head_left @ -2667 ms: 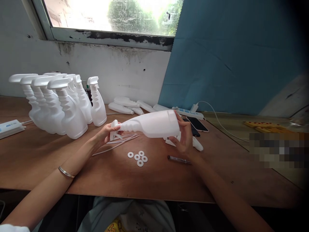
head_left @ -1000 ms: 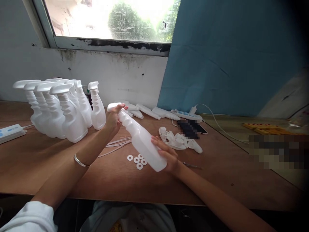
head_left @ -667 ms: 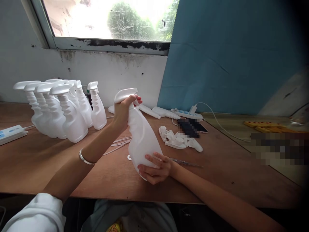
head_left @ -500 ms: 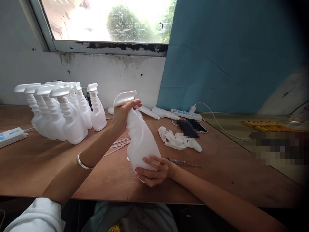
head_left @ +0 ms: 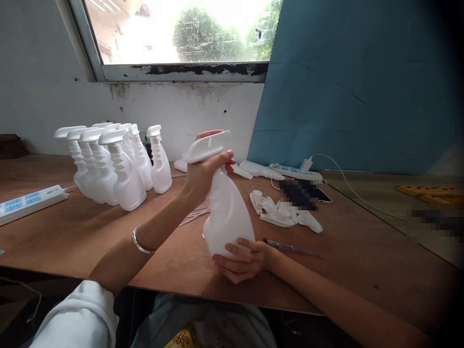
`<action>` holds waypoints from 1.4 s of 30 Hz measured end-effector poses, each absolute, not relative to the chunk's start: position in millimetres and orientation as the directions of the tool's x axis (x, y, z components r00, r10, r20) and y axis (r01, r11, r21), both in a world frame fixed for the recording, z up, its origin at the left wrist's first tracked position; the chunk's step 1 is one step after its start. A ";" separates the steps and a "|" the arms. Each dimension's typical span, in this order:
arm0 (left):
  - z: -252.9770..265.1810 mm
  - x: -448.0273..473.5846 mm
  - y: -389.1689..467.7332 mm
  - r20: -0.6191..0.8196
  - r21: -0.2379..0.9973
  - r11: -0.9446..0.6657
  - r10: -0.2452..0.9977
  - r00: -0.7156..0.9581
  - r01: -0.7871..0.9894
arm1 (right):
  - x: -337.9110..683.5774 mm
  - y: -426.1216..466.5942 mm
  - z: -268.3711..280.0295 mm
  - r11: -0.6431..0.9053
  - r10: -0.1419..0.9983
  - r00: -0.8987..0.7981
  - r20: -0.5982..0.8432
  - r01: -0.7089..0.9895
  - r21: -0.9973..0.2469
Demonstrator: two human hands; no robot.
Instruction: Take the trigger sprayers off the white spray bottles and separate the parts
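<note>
A white plastic spray bottle (head_left: 232,208) tilts a little to the left in front of me, just above the tabletop or resting on it; I cannot tell which. My left hand (head_left: 208,169) is wrapped round its neck, right under the white spray head (head_left: 208,146). Part of the neck is hidden by that hand. Lower down, my right hand (head_left: 244,261) grips the base of the bottle from the right, fingers across its front. Just right of this hand lies a screwdriver (head_left: 292,247).
Several finished-looking white spray bottles (head_left: 130,186) stand grouped at the left. White plastic parts (head_left: 279,212) lie to the right, near a phone (head_left: 322,193). Power strips (head_left: 32,200) sit at the left and the back right. A blue curtain (head_left: 355,87) hangs behind.
The view has shifted, so everything sits further right. My left hand has turned around the spray head, with fingers now showing behind it. My right hand keeps its hold on the base.
</note>
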State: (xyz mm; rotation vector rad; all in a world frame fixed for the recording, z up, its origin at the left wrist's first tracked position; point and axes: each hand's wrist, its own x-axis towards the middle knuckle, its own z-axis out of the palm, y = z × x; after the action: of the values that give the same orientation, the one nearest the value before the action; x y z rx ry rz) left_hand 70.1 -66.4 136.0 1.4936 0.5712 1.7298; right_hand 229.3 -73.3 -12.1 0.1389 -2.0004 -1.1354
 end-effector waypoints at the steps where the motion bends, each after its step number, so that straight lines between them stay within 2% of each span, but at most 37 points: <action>1: 134.2 71.1 -66.8 0.635 0.743 -0.619 0.772 -0.023 -0.254 | 229.4 -72.9 -12.4 0.580 -0.445 -0.669 0.595 0.290 0.761; 4: 119.2 76.8 -71.2 0.626 0.772 -0.612 0.779 0.038 -0.175 | 228.9 -70.2 -14.3 0.550 -0.329 -0.727 0.602 0.371 0.748; 7: 94.4 80.0 -80.0 0.516 0.834 -0.536 0.842 0.159 0.129 | 228.0 -65.8 -17.2 0.601 -0.124 -0.788 0.603 0.424 0.677; 9: 81.3 74.8 -84.7 0.454 0.793 -0.516 0.855 0.249 0.324 | 227.6 -63.5 -18.4 0.646 -0.077 -0.800 0.595 0.415 0.641; 11: 76.1 60.7 -85.1 0.427 0.763 -0.494 0.869 0.248 0.417 | 227.3 -62.7 -18.5 0.661 -0.102 -0.803 0.587 0.386 0.643; 14: 80.2 22.0 -75.9 0.476 0.726 -0.431 0.877 0.060 0.536 | 226.5 -64.2 -16.8 0.660 -0.160 -0.781 0.604 0.371 0.653; 17: 84.2 -28.4 -60.9 0.618 0.597 -0.278 0.757 -0.210 0.753 | 225.0 -66.4 -14.5 0.632 -0.192 -0.758 0.624 0.391 0.669; 19: 80.4 -59.2 -52.1 0.663 0.505 -0.111 0.685 -0.302 0.856 | 223.7 -66.7 -13.5 0.623 -0.187 -0.753 0.631 0.406 0.669; 22: 66.7 -90.3 -42.1 0.613 0.457 0.140 0.666 -0.425 0.879 | 222.3 -65.4 -13.9 0.635 -0.160 -0.741 0.652 0.428 0.643; 26: 49.7 -102.9 -32.1 0.594 0.435 0.245 0.645 -0.481 0.866 | 222.4 -61.8 -17.2 0.676 -0.070 -0.717 0.694 0.477 0.561; 28: 45.3 -102.9 -28.9 0.606 0.433 0.242 0.635 -0.480 0.868 | 223.6 -58.8 -18.2 0.688 0.037 -0.690 0.723 0.543 0.482; 31: 41.5 -102.4 -27.5 0.625 0.423 0.151 0.665 -0.409 0.893 | 228.2 -51.8 -15.6 0.641 0.231 -0.598 0.767 0.687 0.342; 36: 35.3 -103.1 -28.9 0.717 0.366 0.031 0.627 -0.303 0.930 | 244.8 -35.0 -3.9 0.382 0.547 -0.349 0.761 0.913 0.144; 39: 33.1 -101.4 -29.5 0.741 0.363 0.024 0.598 -0.304 0.932 | 255.2 -24.3 -1.9 0.245 0.634 -0.237 0.736 0.964 0.099; 42: 32.4 -99.3 -31.3 0.789 0.330 0.039 0.537 -0.298 0.943 | 260.7 -14.5 -6.2 0.192 0.671 -0.223 0.707 0.973 0.125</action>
State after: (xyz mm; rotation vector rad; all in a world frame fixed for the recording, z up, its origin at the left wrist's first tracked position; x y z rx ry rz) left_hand -99.3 -31.3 32.4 2.0229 2.5359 1.6033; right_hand 260.7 -14.5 -6.2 -1.5318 -1.9672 -0.7832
